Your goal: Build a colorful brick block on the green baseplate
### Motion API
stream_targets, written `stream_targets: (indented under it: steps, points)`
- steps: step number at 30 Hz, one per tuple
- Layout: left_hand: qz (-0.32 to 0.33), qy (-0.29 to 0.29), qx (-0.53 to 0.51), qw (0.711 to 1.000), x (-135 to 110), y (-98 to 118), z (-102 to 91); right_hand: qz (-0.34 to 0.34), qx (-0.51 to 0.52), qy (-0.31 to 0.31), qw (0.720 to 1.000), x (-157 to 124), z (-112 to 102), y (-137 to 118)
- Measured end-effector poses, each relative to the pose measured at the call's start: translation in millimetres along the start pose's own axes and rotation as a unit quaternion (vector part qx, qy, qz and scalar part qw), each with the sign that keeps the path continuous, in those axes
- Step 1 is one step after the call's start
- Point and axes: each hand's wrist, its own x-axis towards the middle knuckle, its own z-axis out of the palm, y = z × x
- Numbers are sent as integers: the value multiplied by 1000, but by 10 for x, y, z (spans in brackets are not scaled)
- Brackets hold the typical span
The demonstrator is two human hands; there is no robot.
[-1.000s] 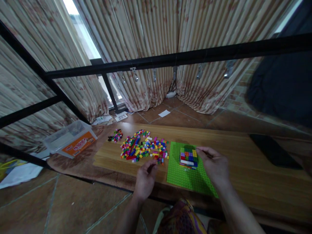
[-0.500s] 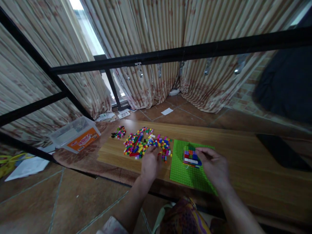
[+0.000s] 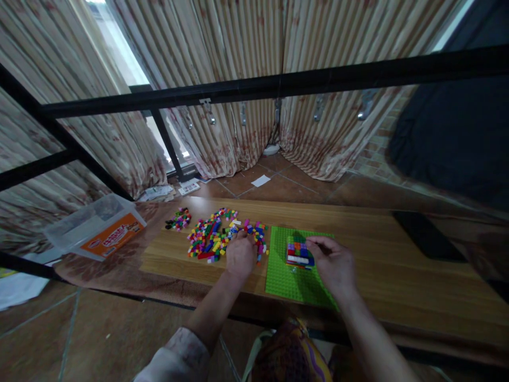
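A small multicoloured stack of plastic bricks [image 3: 297, 253] stands on our bright green studded baseplate [image 3: 280, 281]. At the baseplate, our right hand [image 3: 334, 262] nearly brings thumb and fingertips together beside the stack; we cannot tell whether they grip anything. Left of the baseplate, our left hand [image 3: 240, 254] curls over loose multicoloured bricks [image 3: 217, 245] (fingertips hidden, so we cannot tell its hold). Right of the baseplate lies a flat black rectangular slab [image 3: 427, 234].
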Motion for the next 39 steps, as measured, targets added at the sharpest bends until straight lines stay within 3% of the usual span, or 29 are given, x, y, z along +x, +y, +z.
stream_targets:
  steps: [6, 19, 24, 27, 32, 35, 39]
  points:
    - [0, 24, -24, 999, -65, 4, 8, -3, 14, 0, 1000, -2, 10, 1]
    - [-73, 43, -55, 995, 34, 114, 55, 0, -2, -13, 1000, -13, 6, -7]
    - [-39, 99, -133, 985, -67, 78, 66, -2, 3, -22, 1000, -15, 13, 5]
    - [-36, 104, -203, 973, -157, 80, 56, -10, 13, -33, 999, -31, 27, -19]
    - [2, 105, -309, 945, -317, 218, -96, -93, 33, -90, 991, -137, 77, -200]
    - [45, 119, -308, 943, -420, 350, -240, -128, 19, -147, 981, -224, 115, -314]
    - [80, 150, -282, 944, -512, 473, -342, -140, 11, -174, 975, -304, 161, -380]
